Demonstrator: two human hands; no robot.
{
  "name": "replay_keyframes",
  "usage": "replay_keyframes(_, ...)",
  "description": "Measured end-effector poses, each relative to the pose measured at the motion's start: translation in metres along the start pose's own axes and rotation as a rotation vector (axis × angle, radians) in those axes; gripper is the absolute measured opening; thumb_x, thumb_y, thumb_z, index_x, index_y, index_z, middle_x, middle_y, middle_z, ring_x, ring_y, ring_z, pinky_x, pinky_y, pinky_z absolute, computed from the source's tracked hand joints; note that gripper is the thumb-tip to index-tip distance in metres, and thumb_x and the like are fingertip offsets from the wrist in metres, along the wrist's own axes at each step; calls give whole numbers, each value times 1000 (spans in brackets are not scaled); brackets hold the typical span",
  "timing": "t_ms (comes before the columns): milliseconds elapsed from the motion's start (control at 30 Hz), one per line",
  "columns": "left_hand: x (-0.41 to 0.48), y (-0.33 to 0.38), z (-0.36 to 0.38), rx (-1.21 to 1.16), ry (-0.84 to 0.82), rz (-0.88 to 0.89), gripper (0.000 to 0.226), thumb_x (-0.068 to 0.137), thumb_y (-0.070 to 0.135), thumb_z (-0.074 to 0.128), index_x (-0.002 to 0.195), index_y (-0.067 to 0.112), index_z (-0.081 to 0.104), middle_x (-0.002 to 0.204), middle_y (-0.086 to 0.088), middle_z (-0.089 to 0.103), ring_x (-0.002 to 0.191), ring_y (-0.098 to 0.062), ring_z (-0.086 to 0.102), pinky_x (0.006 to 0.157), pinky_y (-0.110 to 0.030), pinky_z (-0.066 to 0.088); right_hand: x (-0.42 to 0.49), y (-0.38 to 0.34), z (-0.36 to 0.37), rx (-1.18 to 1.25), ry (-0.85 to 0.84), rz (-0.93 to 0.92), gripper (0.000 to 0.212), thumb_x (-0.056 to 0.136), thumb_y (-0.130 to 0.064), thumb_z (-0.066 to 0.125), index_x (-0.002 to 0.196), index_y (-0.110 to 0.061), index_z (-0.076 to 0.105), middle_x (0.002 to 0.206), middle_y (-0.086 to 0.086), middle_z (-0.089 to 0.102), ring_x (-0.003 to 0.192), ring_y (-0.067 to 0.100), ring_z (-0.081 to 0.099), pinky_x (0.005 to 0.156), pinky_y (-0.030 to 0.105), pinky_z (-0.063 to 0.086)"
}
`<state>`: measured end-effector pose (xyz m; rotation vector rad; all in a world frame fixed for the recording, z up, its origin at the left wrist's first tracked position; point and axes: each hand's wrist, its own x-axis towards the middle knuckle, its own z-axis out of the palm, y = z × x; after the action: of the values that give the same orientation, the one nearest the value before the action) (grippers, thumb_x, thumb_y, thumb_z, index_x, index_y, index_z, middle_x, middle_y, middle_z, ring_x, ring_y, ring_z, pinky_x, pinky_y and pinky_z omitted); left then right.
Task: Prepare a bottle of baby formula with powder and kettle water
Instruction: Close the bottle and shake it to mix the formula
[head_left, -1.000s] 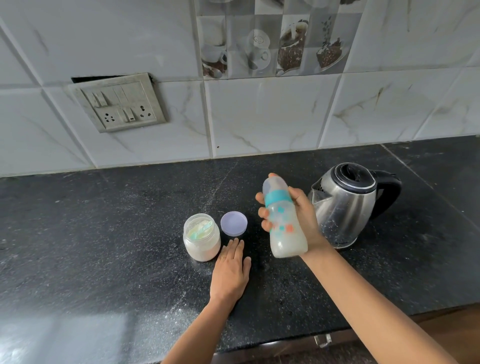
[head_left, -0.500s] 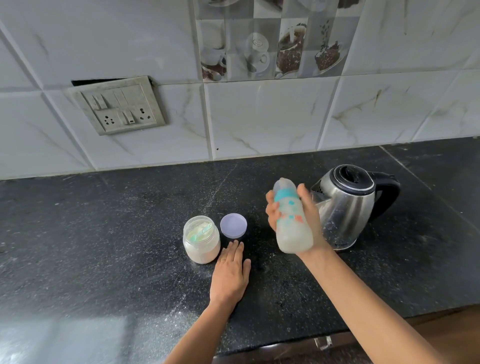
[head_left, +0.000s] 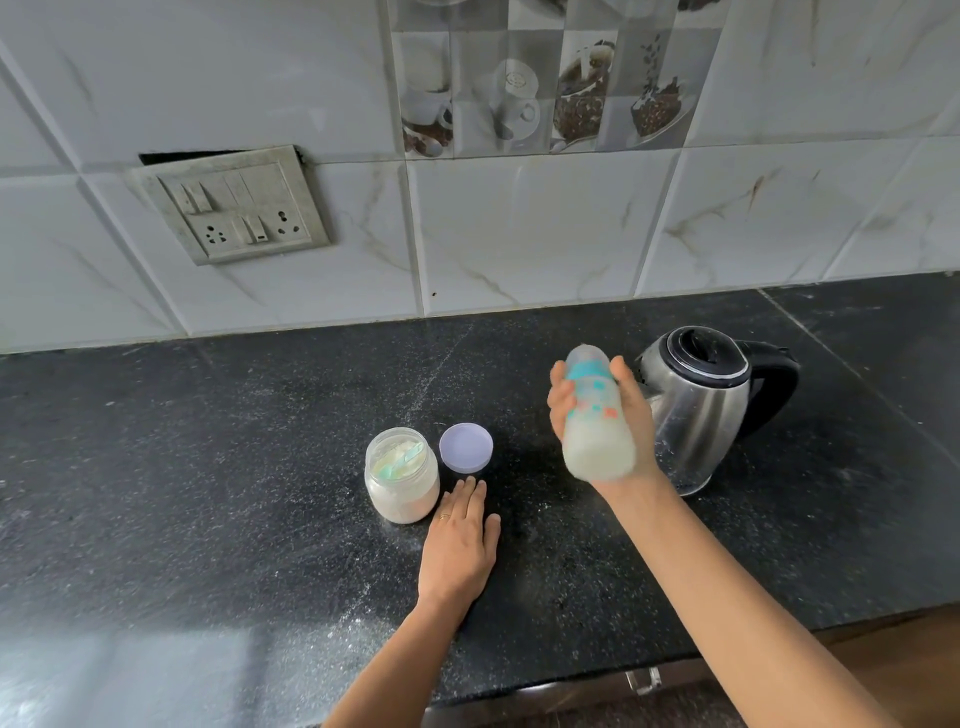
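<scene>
Beside the steel-and-black kettle (head_left: 698, 410), a bottle (head_left: 596, 415) is showing teal and orange prints over milky white; a lilac lid (head_left: 466, 447) is lying left of it.

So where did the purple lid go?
In the head view, the purple lid lies on the black counter, just right of the open powder jar and beyond the left hand's fingertips.

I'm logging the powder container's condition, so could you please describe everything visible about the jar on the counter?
The jar is a small, clear, rounded container that looks like plastic, standing upright and open on the black counter. It is mostly full of white powder, with a teal scoop lying inside. Its lilac lid lies beside it, to the right. The left hand rests flat nearby; contact is unclear.
</scene>
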<state>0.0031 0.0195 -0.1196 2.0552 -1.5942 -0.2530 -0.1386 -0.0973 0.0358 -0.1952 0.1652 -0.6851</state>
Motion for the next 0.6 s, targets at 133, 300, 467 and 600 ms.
replay_keyframes(133,-1,0,0,4,-2,7,49,99,33,38,144,12,35,151,-6,34,141,-18,24,116,-26,10,1,-1,-7,-44,24,24,61,68,-23,84,119,-6,55,99,16,63,70,26,65,58,36,58)
replay_keyframes(300,0,1,0,8,1,2,49,99,33,39,143,12,36,150,-6,34,141,-18,24,115,-25,9,1,1,-15,14,62,6,77,53,-19,92,117,-4,52,94,14,65,69,25,67,57,35,58)
replay_keyframes(467,0,1,-1,5,-2,8,49,99,32,39,143,12,36,150,-6,34,141,-19,24,115,-25,7,1,9,-17,-200,-7,32,54,77,-31,76,125,-16,56,100,17,62,68,23,61,55,32,55)
replay_keyframes(600,0,1,-1,7,-6,1,50,99,33,37,144,12,34,151,-5,33,142,-18,23,115,-24,5,2,9,-13,137,25,27,71,63,-17,87,122,-5,50,96,20,63,73,30,67,60,40,58)
